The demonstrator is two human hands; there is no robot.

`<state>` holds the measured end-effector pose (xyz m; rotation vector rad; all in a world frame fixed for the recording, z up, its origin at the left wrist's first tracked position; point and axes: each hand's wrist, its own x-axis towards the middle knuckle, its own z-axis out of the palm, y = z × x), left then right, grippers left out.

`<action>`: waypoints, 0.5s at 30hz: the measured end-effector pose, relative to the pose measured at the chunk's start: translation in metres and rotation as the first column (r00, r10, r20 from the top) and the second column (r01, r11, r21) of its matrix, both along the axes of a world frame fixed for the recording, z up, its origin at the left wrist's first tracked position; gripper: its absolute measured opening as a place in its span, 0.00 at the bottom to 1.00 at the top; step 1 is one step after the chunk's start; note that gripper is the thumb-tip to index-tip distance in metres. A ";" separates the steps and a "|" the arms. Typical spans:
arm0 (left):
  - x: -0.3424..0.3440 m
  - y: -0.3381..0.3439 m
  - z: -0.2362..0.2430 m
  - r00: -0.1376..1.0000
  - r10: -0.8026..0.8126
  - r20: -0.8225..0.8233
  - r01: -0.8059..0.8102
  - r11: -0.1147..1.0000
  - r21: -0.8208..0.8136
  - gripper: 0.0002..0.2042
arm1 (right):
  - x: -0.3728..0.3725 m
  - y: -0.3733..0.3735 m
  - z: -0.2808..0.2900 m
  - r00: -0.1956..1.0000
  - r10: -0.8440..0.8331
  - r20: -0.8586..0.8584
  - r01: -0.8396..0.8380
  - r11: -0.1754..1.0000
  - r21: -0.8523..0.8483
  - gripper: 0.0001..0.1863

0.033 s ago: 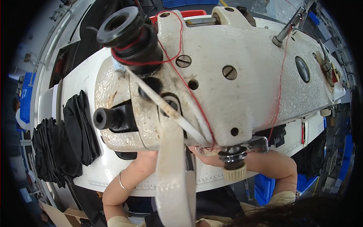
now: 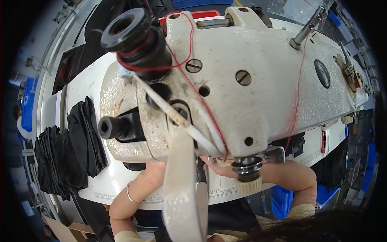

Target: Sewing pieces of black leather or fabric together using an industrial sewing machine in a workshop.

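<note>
A white sewing machine [image 2: 209,92] fills the middle of the view, seen from above. Red thread [image 2: 206,103] winds round a black knob [image 2: 139,48] at its upper left and runs down toward the tension dial [image 2: 248,183]. My left hand [image 2: 156,168] reaches under the machine head from the lower left, a bracelet [image 2: 131,191] on that forearm. From the right comes my right hand [image 2: 221,169], close behind the dial. The machine and its white lever [image 2: 179,197] hide the fingers of both hands, so what they touch or hold cannot be seen.
Folded black cloth pieces [image 2: 86,137] lie on the left of the white table [image 2: 121,177], which has a ruler strip along its near edge. More black cloth [image 2: 332,165] is at the right. Blue bins [image 2: 282,199] stand below the table, and a cardboard box [image 2: 72,230] at lower left.
The machine head with its knob, lever and dial appears shifted very slightly to the left. My arms look unchanged.
</note>
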<state>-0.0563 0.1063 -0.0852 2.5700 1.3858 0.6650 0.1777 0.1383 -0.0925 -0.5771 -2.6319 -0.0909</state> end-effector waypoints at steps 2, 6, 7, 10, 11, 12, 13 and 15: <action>0.002 0.001 0.001 0.995 -0.052 -0.085 0.060 0.994 0.092 0.17 | -0.001 0.000 -0.001 0.998 -0.015 -0.059 0.014 1.000 -0.011 0.05; 0.004 0.003 0.004 0.995 0.077 0.062 -0.068 0.988 -0.137 0.20 | 0.001 0.000 0.003 0.998 -0.049 -0.043 0.048 0.999 -0.007 0.06; 0.005 0.003 0.005 0.995 0.075 0.062 -0.066 0.988 -0.137 0.20 | 0.005 0.002 0.009 0.999 0.030 -0.032 -0.033 0.996 -0.085 0.07; 0.007 0.005 0.008 0.998 0.038 0.057 -0.032 0.993 -0.110 0.20 | 0.007 0.004 0.012 0.993 0.107 -0.042 -0.113 0.981 -0.158 0.07; 0.007 0.005 0.009 0.998 0.027 0.055 -0.021 0.995 -0.101 0.20 | 0.007 0.004 0.012 0.993 0.107 -0.056 -0.115 0.982 -0.153 0.07; 0.008 0.005 0.010 0.999 0.015 0.052 -0.010 0.996 -0.092 0.20 | 0.007 0.004 0.012 0.993 0.106 -0.056 -0.114 0.982 -0.153 0.07; 0.008 0.005 0.011 0.999 0.006 0.049 -0.002 0.997 -0.082 0.20 | 0.006 0.004 0.013 0.992 0.107 -0.064 -0.115 0.982 -0.149 0.07; 0.009 0.005 0.014 0.999 -0.012 0.041 0.014 0.998 -0.064 0.20 | 0.005 0.004 0.013 0.991 0.108 -0.073 -0.118 0.982 -0.145 0.07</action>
